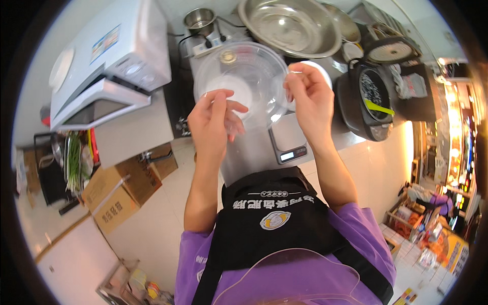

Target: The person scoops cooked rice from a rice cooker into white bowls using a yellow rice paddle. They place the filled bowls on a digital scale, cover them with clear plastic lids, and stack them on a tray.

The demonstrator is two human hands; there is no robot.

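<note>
A large clear plastic bowl point(263, 91) is on the steel counter point(248, 152), with a white round shape showing through it. My left hand point(211, 124) is raised in front of the bowl's near left side, fingers spread. Something thin and see-through, blurred, shows by its lower fingers; I cannot tell whether they hold it. At the bowl's right rim my right hand point(312, 93) has thumb and fingertips drawn together; what is between them is unclear. Behind that hand is a white round dish point(324, 72), partly hidden. A digital kitchen scale point(293, 154) lies between my forearms.
On the right stands a rice cooker point(349, 103) with its lid up and a lime-green paddle point(379, 108) inside. A large steel basin point(293, 23) and a power strip point(209, 46) are at the back. Left are a white microwave point(148, 49), door ajar, and a cardboard box point(114, 202).
</note>
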